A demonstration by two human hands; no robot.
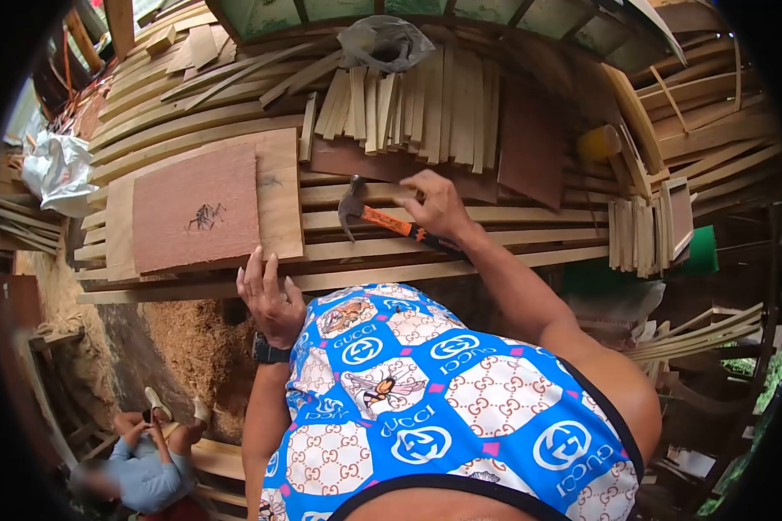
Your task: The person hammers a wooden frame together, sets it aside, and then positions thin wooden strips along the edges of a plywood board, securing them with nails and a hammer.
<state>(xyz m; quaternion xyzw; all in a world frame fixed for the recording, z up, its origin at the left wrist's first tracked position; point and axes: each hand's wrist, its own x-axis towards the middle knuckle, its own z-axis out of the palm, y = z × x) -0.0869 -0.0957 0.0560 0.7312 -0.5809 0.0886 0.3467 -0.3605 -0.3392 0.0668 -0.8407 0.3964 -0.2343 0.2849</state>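
Nearest, the grip of the left hand is left loose, its fingers extended against the edge of the plywood and planks. The grip of the right hand is curled beside the hammer; whether anything is pinched in it cannot be told. The hammer is laid across the tabletop, which is formed of long, pale, rough-looking planks; its curved metal head is turned leftward, and its handle is coloured orange and black. To the left, dark thin nails are heaped loosely on a reddish-brown sheet, by which a paler plywood board is partly covered. Farther off, a yellow container is seen, its contents hidden. Narrow, squared slats are piled side by side, topped by a crumpled, clear plastic bag whose contents cannot be made out.
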